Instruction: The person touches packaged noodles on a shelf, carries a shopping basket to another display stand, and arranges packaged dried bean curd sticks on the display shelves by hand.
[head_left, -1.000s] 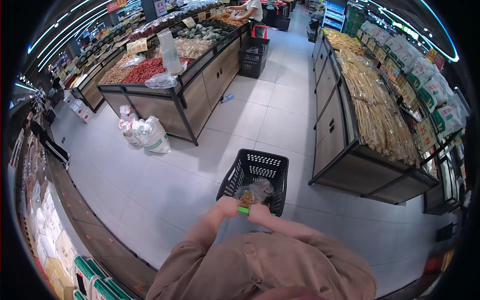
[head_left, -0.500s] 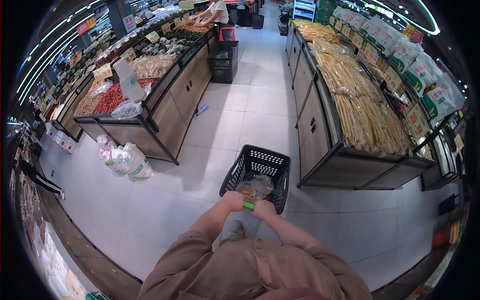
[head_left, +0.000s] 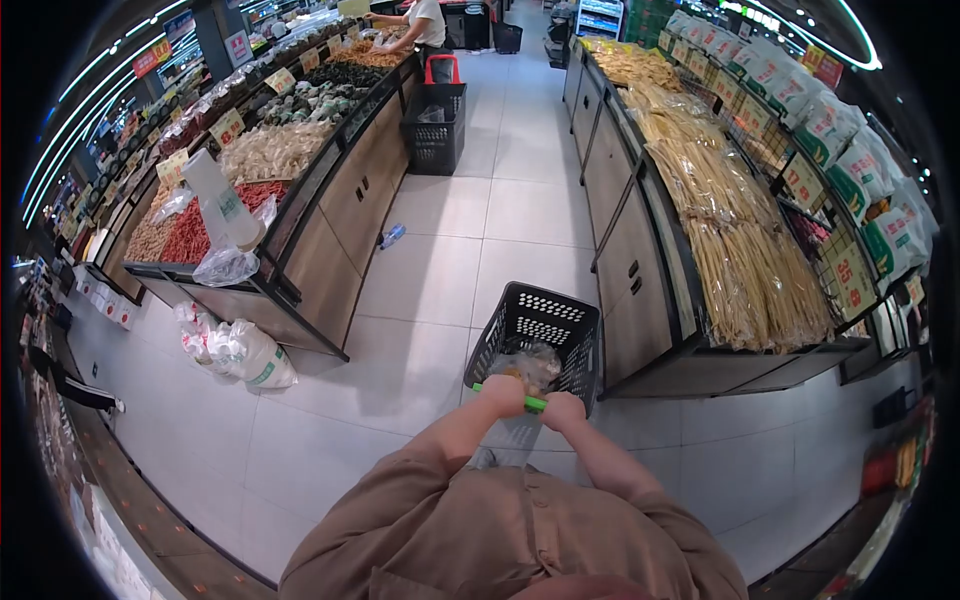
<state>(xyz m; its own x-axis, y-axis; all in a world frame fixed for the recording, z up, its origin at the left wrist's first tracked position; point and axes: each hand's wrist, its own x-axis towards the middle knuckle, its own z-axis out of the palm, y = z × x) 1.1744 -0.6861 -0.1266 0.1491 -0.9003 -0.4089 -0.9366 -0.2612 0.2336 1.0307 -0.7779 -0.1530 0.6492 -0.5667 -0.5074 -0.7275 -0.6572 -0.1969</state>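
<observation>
My left hand [head_left: 503, 396] and my right hand [head_left: 564, 411] are both closed round the green handle [head_left: 535, 404] of a black shopping basket [head_left: 545, 303]. The basket is low in front of me, close to the right-hand display stand. Inside it lies a clear plastic bag [head_left: 540, 366] with something yellowish-brown in it, partly hidden by my left hand.
Long dried goods in clear wrappers fill the right stand [head_left: 740, 260]. On the left stand [head_left: 225, 310] lie red and pale dried foods and a plastic-bag roll [head_left: 218, 205]. White sacks [head_left: 240, 352] sit on the floor. Further up the aisle are a black basket [head_left: 436, 130] and a person [head_left: 422, 25].
The stands on both sides look nearer, and I have moved forward along the aisle. The basket has shifted to the right in view, towards the right stand. Both hands keep hold of its handle.
</observation>
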